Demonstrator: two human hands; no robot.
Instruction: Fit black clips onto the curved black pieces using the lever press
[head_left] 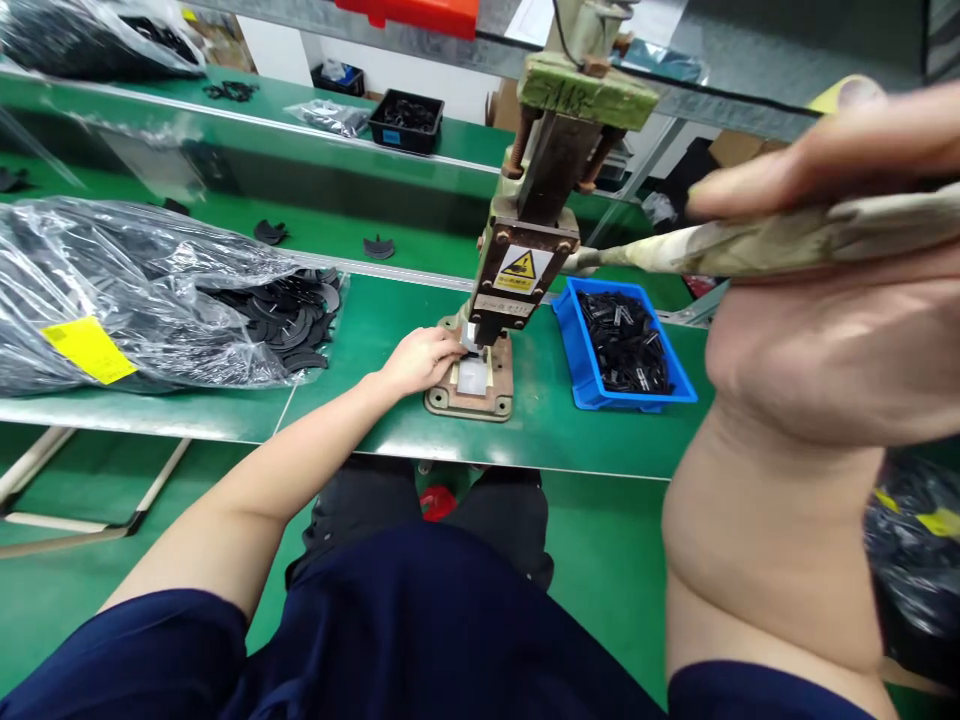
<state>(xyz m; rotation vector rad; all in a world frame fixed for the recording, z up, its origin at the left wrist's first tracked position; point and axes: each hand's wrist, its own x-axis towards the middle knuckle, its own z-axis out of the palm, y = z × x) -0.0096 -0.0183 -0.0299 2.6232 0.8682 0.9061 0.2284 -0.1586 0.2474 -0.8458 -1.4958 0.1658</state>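
A hand press (529, 190) with a green top stands on the green bench. My left hand (424, 358) is at the press's base plate (439, 400), its fingers pinched on a small black part (472, 352) beneath the ram. Most of that part is hidden by the fingers and the ram, so its exact kind does not show. My right hand (832, 270), large and close to the camera at the right, is wrapped around the press's wrapped lever handle (675, 250). The lever sticks out to the right from the press head, roughly level.
Right of the press sits a blue bin (679, 385) of small black parts. On the left lies a clear plastic bag (150, 290) spilling curved black pieces (296, 320). Behind, a shelf (300, 110) carries a black bin (386, 140); a metal rail (735, 100) crosses above.
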